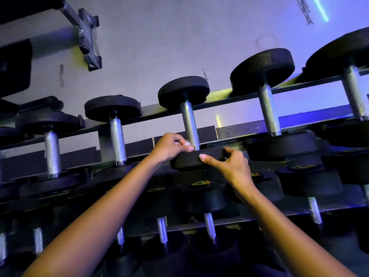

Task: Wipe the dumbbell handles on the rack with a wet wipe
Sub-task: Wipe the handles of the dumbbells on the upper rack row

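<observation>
The rack (219,97) fills the view, its dark rails slanting up to the right, with a lower row of dumbbells (207,198) below the centre dumbbell (190,122). That centre dumbbell lies across the top rails, its knurled steel handle running from the far head down to the near head. Similar dumbbells flank it: a left neighbour (117,140) and a larger right neighbour (269,110).

The right hand (233,164) grips the near head of the centre dumbbell from the right side, with fingers curled round its edge and thumb pressed flat on its front face.

The left hand (169,146) sits at the left of the handle's near end, fingers bunched and pinching the wet wipe (187,142) — a small white scrap held against the base of that handle, just above the near head.
</observation>
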The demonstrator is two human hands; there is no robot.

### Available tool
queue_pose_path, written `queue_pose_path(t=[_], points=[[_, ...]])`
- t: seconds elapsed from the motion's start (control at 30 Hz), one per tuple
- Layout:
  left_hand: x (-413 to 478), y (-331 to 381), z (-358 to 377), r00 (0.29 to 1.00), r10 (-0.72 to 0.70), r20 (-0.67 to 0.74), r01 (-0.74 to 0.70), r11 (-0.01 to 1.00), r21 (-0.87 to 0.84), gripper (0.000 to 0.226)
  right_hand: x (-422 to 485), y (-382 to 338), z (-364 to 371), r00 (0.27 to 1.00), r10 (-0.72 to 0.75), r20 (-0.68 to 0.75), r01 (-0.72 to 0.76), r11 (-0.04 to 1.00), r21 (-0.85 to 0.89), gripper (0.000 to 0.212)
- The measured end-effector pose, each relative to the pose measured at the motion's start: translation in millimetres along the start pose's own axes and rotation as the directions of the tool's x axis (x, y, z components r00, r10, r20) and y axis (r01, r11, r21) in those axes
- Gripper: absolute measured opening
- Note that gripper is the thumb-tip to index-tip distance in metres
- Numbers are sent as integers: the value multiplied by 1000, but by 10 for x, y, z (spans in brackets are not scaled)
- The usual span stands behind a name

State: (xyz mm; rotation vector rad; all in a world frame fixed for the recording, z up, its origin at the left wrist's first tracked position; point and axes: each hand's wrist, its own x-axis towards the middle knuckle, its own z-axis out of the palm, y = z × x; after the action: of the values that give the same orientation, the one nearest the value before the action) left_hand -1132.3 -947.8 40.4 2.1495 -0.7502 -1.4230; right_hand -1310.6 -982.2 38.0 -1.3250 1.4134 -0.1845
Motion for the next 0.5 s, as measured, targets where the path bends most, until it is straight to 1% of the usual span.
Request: queue_pose_path(t=[0.03,0.13,0.23,0.3,0.37,0.5], points=[[23,-5,-28,999,-21,32,22,999,-50,12,-3,0,5,1000,0,-3,0,1000,8,60],[107,-59,-99,988,-57,143,82,980,-180,23,-11,-8,12,1000,0,-13,1,1000,23,65],[189,-90,-73,968,-52,246,110,968,-228,32,-14,-17,14,1000,5,-14,-4,1000,30,68],[214,-106,-76,954,-26,299,102,965,-241,35,-18,-23,13,1000,0,-11,1,999,47,81],[218,-158,-137,951,-14,309,89,969,-229,33,-15,-11,21,1000,-3,-11,3,999,46,88],[225,-190,-173,965,-12,264,66,978,-197,33,7,8,23,1000,-7,-19,8,999,43,90]])
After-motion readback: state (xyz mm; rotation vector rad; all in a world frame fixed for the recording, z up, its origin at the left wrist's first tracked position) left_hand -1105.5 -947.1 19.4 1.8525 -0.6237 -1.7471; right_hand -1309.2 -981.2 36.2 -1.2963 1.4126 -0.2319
